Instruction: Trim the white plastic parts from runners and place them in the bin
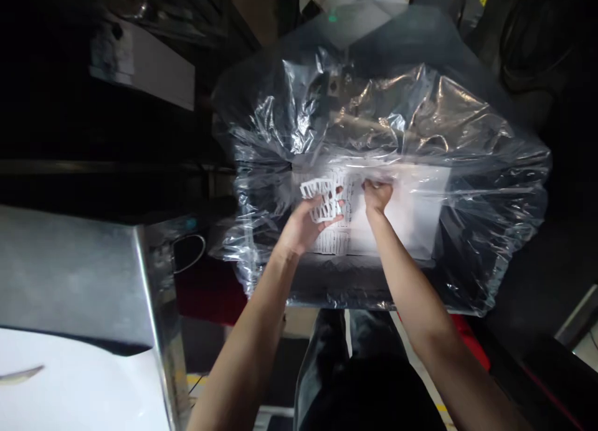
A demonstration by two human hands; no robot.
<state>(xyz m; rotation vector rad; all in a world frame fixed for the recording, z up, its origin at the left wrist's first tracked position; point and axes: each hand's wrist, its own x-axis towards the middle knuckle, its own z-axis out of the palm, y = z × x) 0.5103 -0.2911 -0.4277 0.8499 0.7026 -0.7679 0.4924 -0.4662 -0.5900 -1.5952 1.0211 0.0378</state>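
Observation:
My left hand [303,225] is closed round a small stack of white slotted pieces [320,200], which look like little lattice frames. It hovers over the left part of a box lined with clear plastic film [495,207]. Below it, rows of similar white slotted pieces [331,241] lie packed side by side. My right hand [377,195] reaches into the same box, just right of those rows, its fingers curled downward. Whatever its fingertips grip is hidden. Under and beside it spreads a flat white sheet or panel [423,225].
Loose film stands up high behind the box and drapes over its sides. To the left is a metal-edged machine or table [70,275] with a white surface [79,381]. A white carton [159,66] sits at upper left. Something red [469,341] shows below the box.

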